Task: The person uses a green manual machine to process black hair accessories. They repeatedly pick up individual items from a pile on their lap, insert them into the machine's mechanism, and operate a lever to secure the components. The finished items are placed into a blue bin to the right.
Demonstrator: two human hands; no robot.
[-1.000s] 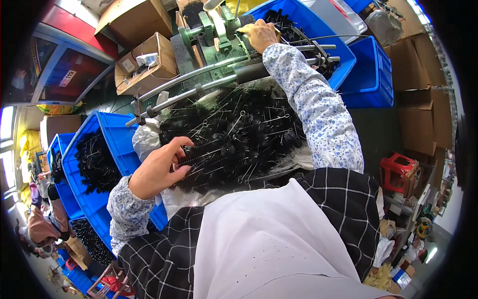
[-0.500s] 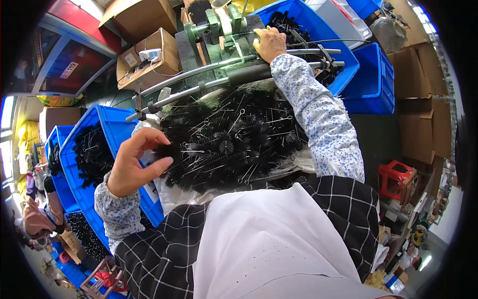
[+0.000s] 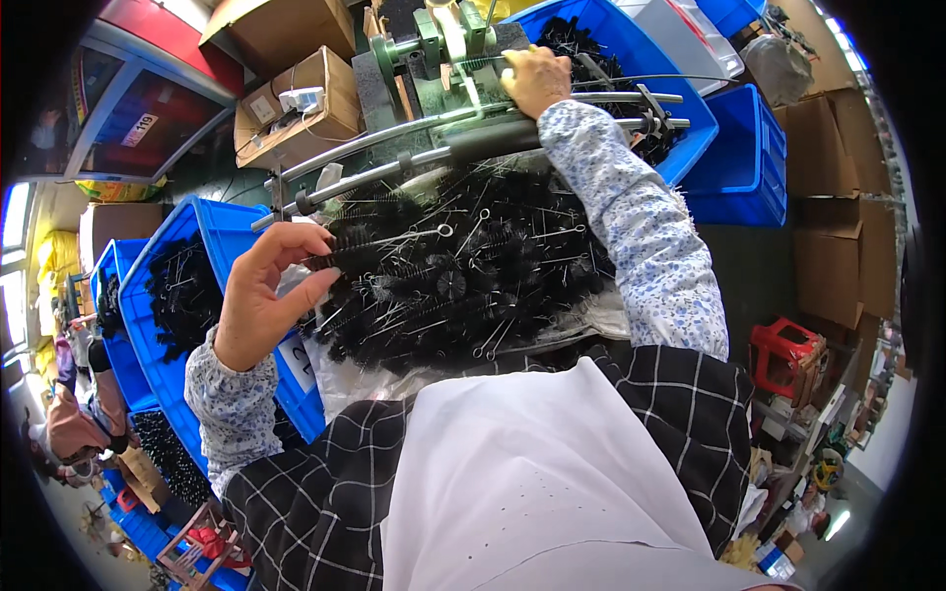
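My left hand point(image 3: 268, 295) pinches the black bristles of a small twisted-wire brush point(image 3: 360, 246) between thumb and fingers. Its bare wire stem points right and ends in a loop. Beneath it lies a heap of similar black wire brushes point(image 3: 463, 286). My right hand point(image 3: 538, 81) is closed at the green machine point(image 3: 431, 49), holding the end of a thin bristled brush point(image 3: 481, 63) that lies across the machine's front. The fingertips are partly hidden there. A curved metal rail point(image 3: 384, 175) with a dark sleeve runs between me and the machine.
Blue crates with black brushes stand at the left point(image 3: 212, 231) and far right point(image 3: 690, 148); another blue crate point(image 3: 764, 187) stands beside the latter. A cardboard box point(image 3: 330, 108) sits left of the machine. A red stool point(image 3: 783, 360) is at the right.
A brush with a looped stem now shows in my left hand, which has risen slightly and closed its pinch. My right hand stays at the machine, almost unmoved.
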